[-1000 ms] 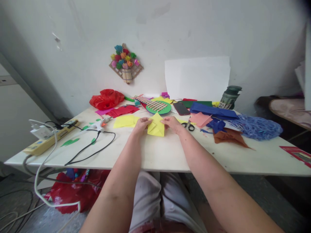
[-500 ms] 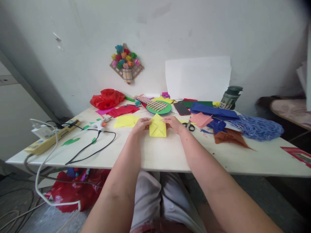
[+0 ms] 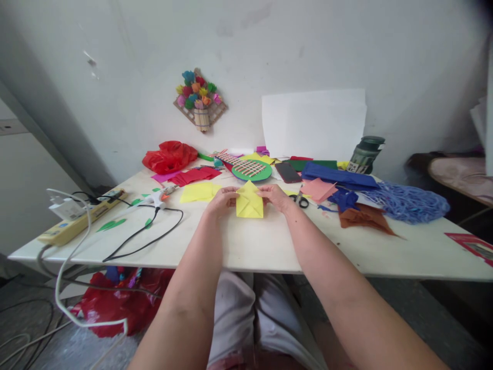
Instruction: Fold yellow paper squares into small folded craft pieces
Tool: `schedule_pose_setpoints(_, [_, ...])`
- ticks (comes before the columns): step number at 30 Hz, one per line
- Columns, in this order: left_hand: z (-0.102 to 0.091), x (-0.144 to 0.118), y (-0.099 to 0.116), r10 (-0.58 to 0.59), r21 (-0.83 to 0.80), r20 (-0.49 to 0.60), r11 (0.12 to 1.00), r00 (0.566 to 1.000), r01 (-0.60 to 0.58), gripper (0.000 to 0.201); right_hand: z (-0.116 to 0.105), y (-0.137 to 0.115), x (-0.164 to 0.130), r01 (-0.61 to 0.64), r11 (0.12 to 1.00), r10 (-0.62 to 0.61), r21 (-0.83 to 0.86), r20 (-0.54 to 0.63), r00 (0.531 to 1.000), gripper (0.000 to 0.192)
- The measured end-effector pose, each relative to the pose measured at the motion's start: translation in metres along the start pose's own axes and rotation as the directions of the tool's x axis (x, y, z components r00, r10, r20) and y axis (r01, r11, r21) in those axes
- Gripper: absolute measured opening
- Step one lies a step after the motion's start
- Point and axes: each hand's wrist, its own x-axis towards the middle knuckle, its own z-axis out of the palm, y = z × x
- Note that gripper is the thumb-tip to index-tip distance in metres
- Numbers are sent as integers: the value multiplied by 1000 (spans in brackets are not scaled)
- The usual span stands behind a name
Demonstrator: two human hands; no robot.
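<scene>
Pinching a folded yellow paper piece (image 3: 249, 203), left hand (image 3: 222, 199) and right hand (image 3: 275, 196) hid its side edges; a cluttered white table (image 3: 265, 244) was backed by a grey wall (image 3: 308, 46).

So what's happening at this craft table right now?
A person seated at a white table holds a folded yellow paper between both hands, the left hand at its left edge and the right hand at its right, pinching near the pointed top. Around it lie another yellow sheet, black scissors, a glue gun, a phone and loose coloured paper scraps.
</scene>
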Motion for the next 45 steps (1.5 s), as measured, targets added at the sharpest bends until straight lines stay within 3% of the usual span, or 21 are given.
schedule_pose_setpoints(11, [-2,4,-4,6,5,-32,1000,999,-6,26,-3,-1,-1,-2,1000,2,-5,29,1000,22])
schedule_pose_setpoints(21, [0,1,-1,32,-25,-44,999,999,-33,31,-2,1,2,28,999,-26,23,-48,998,25])
schedule_pose_setpoints(35, [0,2,-2,85,-4,-41,996,996,-85,22,0,-2,-1,101,994,-103,49,23,994,22])
schedule_pose_setpoints(45, [6,0,2,92,27,-85,996,992,-90,20,4,6,5,115,989,-121,-93,-67,990,27])
